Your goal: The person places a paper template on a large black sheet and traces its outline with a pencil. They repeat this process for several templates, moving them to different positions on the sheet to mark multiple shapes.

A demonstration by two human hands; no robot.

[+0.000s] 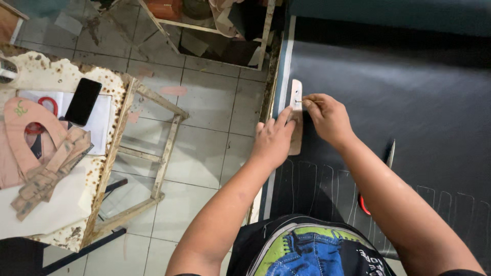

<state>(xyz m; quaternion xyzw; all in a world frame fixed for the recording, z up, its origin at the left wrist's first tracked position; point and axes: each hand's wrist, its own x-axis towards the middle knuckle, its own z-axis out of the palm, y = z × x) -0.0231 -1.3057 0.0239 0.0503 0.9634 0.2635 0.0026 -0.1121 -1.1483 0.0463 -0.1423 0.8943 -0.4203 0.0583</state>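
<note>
Tracing strap outlines on a dark sheet (409, 102). A row of traced outlines already runs along the near edge; most of the sheet remains unmarked. The narrow cardboard template (295, 110) lies at the sheet's left edge, long axis pointing away from the person. Left hand (273, 140) presses it flat, fingers extended; right hand (327, 117) pinches a marking tool, too small to identify, at its upper part
</note>
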